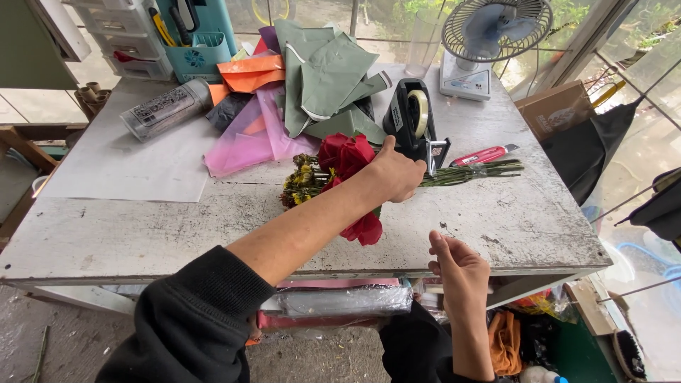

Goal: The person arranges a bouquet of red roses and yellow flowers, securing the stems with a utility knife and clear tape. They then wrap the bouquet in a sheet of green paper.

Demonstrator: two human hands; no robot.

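One bunch of flowers (340, 177) lies on the worn white table (142, 234), red roses and small yellow blooms at one end, green stems (472, 172) running right. Left hand (396, 174) is closed over the bunch where blooms meet stems, hiding that part. Right hand (457, 262) hovers at the table's near edge, fingers pinched; what they hold is too small to tell. One black tape dispenser (411, 117) stands just behind, one red cutter (486, 154) beside it, one fan (489, 35) beyond.

Both arms wear black long sleeves, pushed up behind the bare left hand (397, 174) and bare right hand (461, 266); fingers carry no rings.
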